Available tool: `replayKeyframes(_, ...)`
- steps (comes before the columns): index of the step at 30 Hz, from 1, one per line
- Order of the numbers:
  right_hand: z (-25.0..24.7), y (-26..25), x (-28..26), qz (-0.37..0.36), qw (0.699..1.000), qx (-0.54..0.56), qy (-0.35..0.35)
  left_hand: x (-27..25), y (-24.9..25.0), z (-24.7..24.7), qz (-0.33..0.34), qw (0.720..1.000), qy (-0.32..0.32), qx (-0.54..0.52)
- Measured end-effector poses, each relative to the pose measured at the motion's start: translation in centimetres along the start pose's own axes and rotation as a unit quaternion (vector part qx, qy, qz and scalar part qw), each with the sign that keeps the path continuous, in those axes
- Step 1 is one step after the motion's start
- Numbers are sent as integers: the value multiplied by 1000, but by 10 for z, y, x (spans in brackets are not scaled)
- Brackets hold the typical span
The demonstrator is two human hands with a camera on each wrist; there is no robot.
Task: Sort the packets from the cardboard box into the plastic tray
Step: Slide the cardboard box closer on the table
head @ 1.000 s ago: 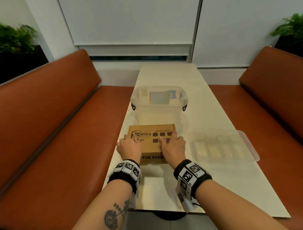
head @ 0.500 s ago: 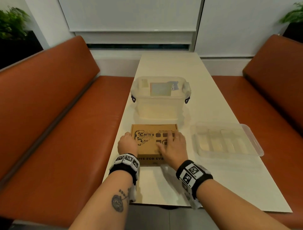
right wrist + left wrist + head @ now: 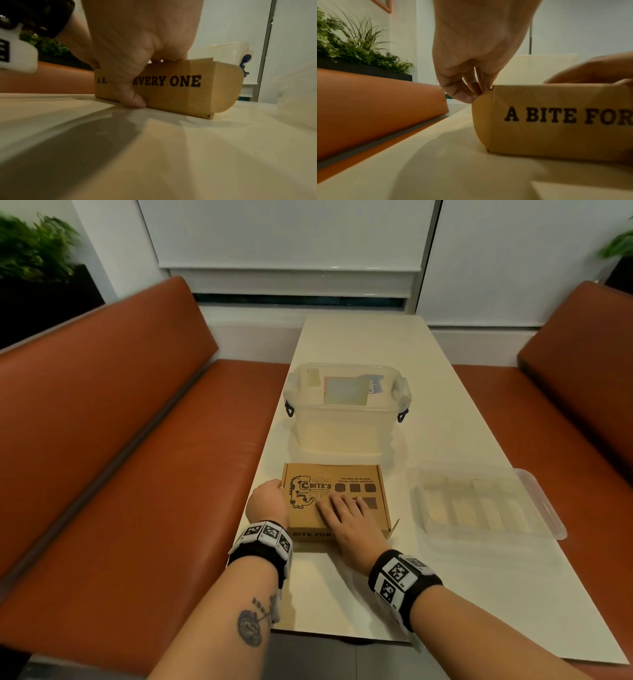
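A brown printed cardboard box lies closed on the table's near left part, so no packets show. My left hand is at its left side, and in the left wrist view the curled fingers hold the box at its upper left corner. My right hand lies flat on the lid with straight fingers. In the right wrist view its thumb runs down the box's front face. The clear plastic tray, with several compartments, sits to the right of the box.
A clear lidded plastic container with blue clips stands just behind the box. The pale table is narrow, with orange benches along both sides. A side flap sticks out at the box's front right corner.
My left hand has slid from the lid to the box's left edge. My right hand has shifted toward the lid's middle. The head view has tilted a little.
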State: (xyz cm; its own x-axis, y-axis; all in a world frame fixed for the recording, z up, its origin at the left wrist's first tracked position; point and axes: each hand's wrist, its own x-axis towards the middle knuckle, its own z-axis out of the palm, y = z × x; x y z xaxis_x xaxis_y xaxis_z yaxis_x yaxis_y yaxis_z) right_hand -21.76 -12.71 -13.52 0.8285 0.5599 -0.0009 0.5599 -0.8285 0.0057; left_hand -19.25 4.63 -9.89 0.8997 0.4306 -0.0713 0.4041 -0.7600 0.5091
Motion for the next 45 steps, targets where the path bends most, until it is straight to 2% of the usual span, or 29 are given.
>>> replayKeyframes(4, 2, -3, -5, -23, 999, -32, 15, 3, 0, -3, -14, 1000, -9, -19)
replayKeyframes(8, 3, 0, -8, -13, 998, -37, 48, 9, -1, -5, -25, 999, -24, -29)
replayKeyframes(15, 4, -4, -4, -2, 999, -36, 11, 24, -10, -11, -28, 994, -52, -93)
replayKeyframes(19, 0, 0, -3, 28, 999, -40, 13, 28, -11, -13, -15, 995, -66, -80)
replayKeyframes(24, -5, -5, -3, 30, 998, -44, -25, 31, -15, -10, -8, 994, -68, -83)
replayKeyframes(29, -29, -2, 0, 24, 998, -45, -27, 33, -20, -11, 3, 989, -82, -125)
replayKeyframes(35, -69, 11, 13, 13, 1000, 2, -5, 35, -12, -17, 19, 988, -106, -115)
replayKeyframes(39, -96, 27, 18, 7, 999, -9, 36, 38, -7, -21, 47, 984, -66, -160)
replayKeyframes(43, -125, 44, 27, 26, 992, -8, 125, 38, 0, -26, 165, 950, -146, -220)
replayKeyframes(45, -134, 53, 33, 48, 983, 36, 176, 40, 4, -26, 175, 942, -163, -235)
